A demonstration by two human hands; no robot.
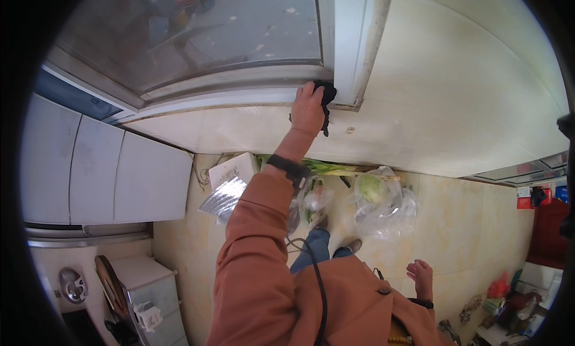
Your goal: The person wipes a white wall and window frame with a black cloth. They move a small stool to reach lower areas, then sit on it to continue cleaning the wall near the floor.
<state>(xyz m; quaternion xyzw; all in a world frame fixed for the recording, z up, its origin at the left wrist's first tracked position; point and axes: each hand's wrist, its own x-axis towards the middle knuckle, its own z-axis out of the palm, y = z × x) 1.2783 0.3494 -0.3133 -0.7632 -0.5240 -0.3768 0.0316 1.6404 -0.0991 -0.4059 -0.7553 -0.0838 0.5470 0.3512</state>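
My left hand [308, 110] reaches up to the lower right corner of a white window frame [269, 96]. Bunched under its fingers is a black cloth [327, 92], pressed against the sill by the upright of the frame. A loose end of the cloth hangs down over the wall tiles. Above the sill, the window pane [251, 31] shows dim reflections and pale specks. Low at my right side, my right hand [420, 273] hangs over the floor with loosely curled fingers and nothing visible in it.
Along the wall base lie green onions [328, 167], a cabbage in a plastic bag [372, 187], another bag of vegetables [316, 202] and a white box [233, 168]. White cabinets [152, 180] stand at left. A cable [321, 283] hangs down my front. Assorted goods [512, 301] crowd the lower right.
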